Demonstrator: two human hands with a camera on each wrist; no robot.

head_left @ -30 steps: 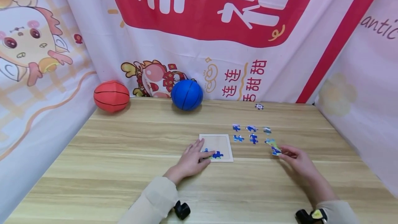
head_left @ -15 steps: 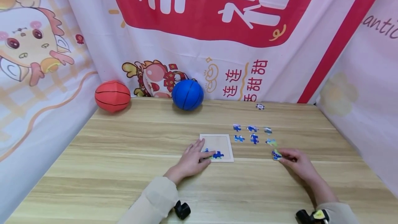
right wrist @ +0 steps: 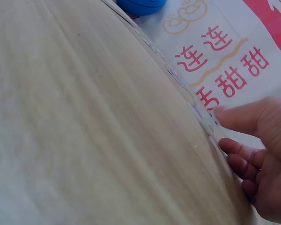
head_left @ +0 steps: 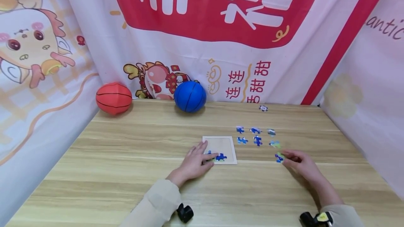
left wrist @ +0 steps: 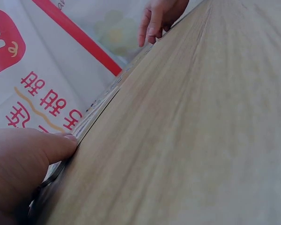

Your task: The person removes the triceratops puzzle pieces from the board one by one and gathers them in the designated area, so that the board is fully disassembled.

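Note:
My left hand [head_left: 197, 160] lies with fingers spread over the left side of a square puzzle tray [head_left: 234, 150] and touches it. Blue jigsaw pieces [head_left: 221, 157] sit along the tray's near edge, partly hidden by those fingers. To the right, my right hand [head_left: 301, 164] pinches a blue-and-green puzzle piece [head_left: 279, 157] by its right end, low at the table top. In the right wrist view that piece [right wrist: 201, 117] looks flat, seen at a steep angle beside the fingertips. Several loose puzzle pieces [head_left: 257, 140] lie in two rows behind it.
A red ball [head_left: 114, 98] and a blue ball [head_left: 190, 96] stand at the back of the wooden table [head_left: 126, 171]. A small round chip [head_left: 263, 108] lies near the far edge. Printed cloth [head_left: 202, 55] hangs behind and at both sides.
My right hand has brought the puzzle piece slightly nearer and down to the table, off the loose piece it overlapped, then a touch left. My left hand has stayed still on the tray.

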